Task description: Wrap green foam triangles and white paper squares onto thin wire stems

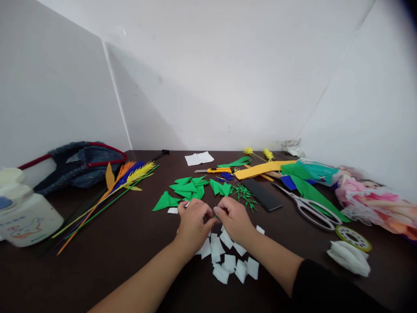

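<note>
Cannot read a single word, brand or number. Can find printing on the white container (42, 213), between eight and nine o'clock on the dark tabletop (65, 278), partly cut off by the edge of view. Towards eight o'clock on its face, can see a row of faint bluish marks (11, 224), too blurred to spell out. Towards six o'clock, can see a drawing (26, 230) in red-orange outline, with pale blue outlining beside it. Towards five o'clock, near the base, can make out a short greenish line (39, 238), too small to read. Cannot tell the language.
</note>
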### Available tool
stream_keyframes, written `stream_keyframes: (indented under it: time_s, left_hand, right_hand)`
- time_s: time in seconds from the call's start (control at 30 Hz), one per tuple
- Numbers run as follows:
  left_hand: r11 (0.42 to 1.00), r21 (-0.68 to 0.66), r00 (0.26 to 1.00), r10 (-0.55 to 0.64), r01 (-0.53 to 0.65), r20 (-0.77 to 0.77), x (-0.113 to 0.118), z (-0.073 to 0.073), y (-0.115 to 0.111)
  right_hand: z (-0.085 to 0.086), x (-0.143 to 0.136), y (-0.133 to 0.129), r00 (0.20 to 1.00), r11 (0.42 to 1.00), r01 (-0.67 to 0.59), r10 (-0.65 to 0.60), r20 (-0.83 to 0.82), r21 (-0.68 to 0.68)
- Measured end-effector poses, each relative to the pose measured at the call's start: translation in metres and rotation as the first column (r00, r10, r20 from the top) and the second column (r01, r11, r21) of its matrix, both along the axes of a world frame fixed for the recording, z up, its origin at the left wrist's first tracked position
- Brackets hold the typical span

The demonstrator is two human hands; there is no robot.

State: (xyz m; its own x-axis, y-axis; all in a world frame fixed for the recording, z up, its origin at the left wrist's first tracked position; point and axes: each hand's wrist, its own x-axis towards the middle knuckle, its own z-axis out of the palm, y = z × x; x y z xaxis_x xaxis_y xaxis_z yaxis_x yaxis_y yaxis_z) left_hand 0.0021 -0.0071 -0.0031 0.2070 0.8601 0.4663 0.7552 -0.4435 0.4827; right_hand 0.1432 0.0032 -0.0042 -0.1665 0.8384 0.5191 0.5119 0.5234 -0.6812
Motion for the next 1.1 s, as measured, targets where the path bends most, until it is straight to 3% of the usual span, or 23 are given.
stream_keyframes:
  time_s: [0.2, 0.33, 0.43, 0.5, 0.57, 0.6, 0.83, 0.97, 1.1]
  left_hand:
    - [0.999, -0.017, 0.999, -0.033, 0.032, -0.026, 0.002, 0.002, -0.001]
    - [0.997, -0.070, 1.000, -0.013, 0.014, 0.013, 0.003, 0.004, -0.001]
    - [0.993, -0.111, 0.999, -0.018, 0.023, 0.049, 0.003, 0.006, -0.001]
    - [0.992, -0.124, 0.997, -0.021, 0.030, 0.072, 0.004, 0.007, 0.000]
    - [0.989, -0.140, 0.995, -0.028, 0.041, 0.097, 0.005, 0.008, 0.001]
    - [0.987, -0.152, 0.993, -0.031, 0.048, 0.110, 0.005, 0.008, 0.002]
    - [0.955, -0.282, 0.980, -0.038, 0.092, 0.194, 0.006, 0.004, 0.003]
    - [0.962, -0.258, 0.987, -0.050, 0.089, 0.155, 0.007, 0.006, 0.002]
    - [0.981, -0.189, 0.998, -0.046, 0.053, 0.042, 0.010, 0.009, -0.001]
  right_hand:
    - [0.002, 0.003, 0.002, 0.999, 0.999, 0.031, -0.031, 0.005, -0.016]
    - [0.003, 0.009, 0.006, 0.993, 0.996, -0.009, -0.001, -0.119, -0.086]
    - [0.002, 0.018, 0.009, 0.942, 0.960, -0.182, 0.108, -0.318, -0.213]
    - [0.000, 0.022, 0.010, 0.878, 0.888, -0.372, 0.242, -0.412, -0.269]
    - [-0.001, 0.024, 0.010, 0.838, 0.838, -0.477, 0.341, -0.426, -0.267]
    - [-0.002, 0.024, 0.010, 0.838, 0.839, -0.482, 0.358, -0.411, -0.252]
    - [0.004, 0.020, 0.005, 0.939, 0.934, -0.270, 0.202, -0.280, -0.233]
    - [0.007, 0.019, 0.003, 0.986, 0.980, -0.127, 0.109, -0.126, -0.150]
    - [0.007, 0.019, 0.002, 0.997, 0.992, -0.065, 0.062, -0.035, -0.112]
